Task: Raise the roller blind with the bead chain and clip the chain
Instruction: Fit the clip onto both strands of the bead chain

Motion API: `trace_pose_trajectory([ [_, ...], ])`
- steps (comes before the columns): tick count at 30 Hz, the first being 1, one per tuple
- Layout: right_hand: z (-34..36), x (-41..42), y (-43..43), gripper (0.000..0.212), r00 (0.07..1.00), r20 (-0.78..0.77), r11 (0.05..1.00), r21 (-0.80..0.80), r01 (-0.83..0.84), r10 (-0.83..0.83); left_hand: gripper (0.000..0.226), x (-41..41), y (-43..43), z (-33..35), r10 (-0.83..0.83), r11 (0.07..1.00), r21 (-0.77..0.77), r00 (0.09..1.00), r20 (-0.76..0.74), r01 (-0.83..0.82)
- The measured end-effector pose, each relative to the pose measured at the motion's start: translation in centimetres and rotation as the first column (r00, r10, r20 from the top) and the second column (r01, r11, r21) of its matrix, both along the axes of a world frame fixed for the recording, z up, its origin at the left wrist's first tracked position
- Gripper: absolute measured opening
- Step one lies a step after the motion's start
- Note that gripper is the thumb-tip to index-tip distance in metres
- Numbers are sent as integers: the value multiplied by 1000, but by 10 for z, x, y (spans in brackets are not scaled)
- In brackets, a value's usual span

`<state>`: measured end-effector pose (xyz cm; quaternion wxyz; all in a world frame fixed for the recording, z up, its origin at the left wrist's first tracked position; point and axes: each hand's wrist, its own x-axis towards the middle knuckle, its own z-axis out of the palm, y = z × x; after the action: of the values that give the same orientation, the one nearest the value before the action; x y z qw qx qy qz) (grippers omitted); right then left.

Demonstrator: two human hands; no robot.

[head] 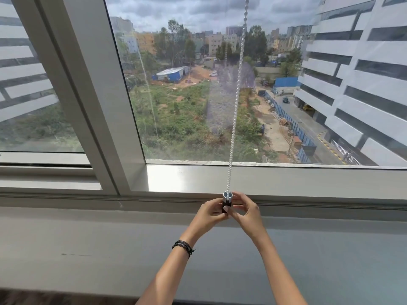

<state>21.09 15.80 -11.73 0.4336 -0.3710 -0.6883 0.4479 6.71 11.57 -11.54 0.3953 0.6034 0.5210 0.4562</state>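
Evidently the raising is done: no fabric covers the glass, and the roller blind itself is out of view above. The bead chain (236, 102) runs straight down to the inner edge of the sill (308, 179), ending in the clip (227, 197). The left hand (211, 213) and right hand (246, 213) both pinch the clip with curled fingers and thumbs. Clipping appears to be under way; whether it has latched cannot be told. A window frame (88, 84) stands left and a bracelet (182, 247) sits on the left wrist. Neither obstructs the work.
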Motion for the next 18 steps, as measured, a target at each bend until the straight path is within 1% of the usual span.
trace_pose_trajectory([
  [4,1,2,-2,39,1000,10,999,27,-16,16,28,-1,2,0,-31,1000,-1,999,14,31],
  [8,0,2,-4,34,999,34,999,38,-25,23,27,-3,1,1,-53,999,-4,998,12,53],
  [12,-3,1,-5,27,1000,23,1000,29,-3,3,26,-5,3,-2,-45,999,-6,999,-23,45],
  [18,-6,1,-8,30,999,22,1000,12,24,-25,27,-5,2,-6,-49,999,-10,998,-37,49],
])
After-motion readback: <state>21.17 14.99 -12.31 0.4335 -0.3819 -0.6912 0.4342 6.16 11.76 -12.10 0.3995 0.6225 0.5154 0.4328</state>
